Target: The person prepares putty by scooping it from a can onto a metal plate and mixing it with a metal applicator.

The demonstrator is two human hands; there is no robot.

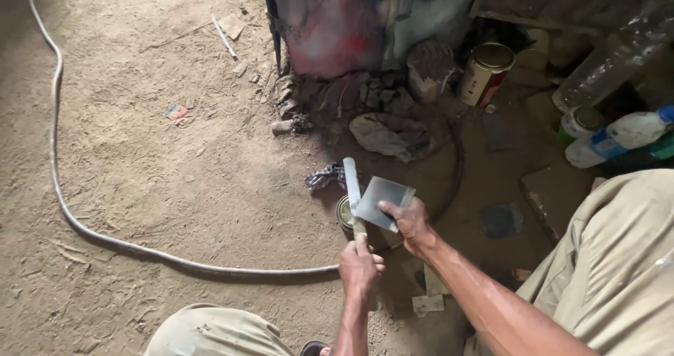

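My left hand (360, 267) grips the handle of a narrow putty knife (352, 184) whose grey blade points up and away from me. My right hand (408, 222) holds a flat grey metal scraper plate (384, 200) by its near edge, tilted, with its left side against the knife blade. Just below the two tools a small open tin (344, 213) sits on the dirt floor, partly hidden behind them. Both hands hover above the ground between my knees.
A grey hose (56, 159) curves across the dirt floor at left. A crumpled rag (390, 135) lies beyond the tin. A paint can (484, 71), plastic bottles (618, 137) and a small jar (580, 122) stand at right, by a paint-stained panel (337, 22).
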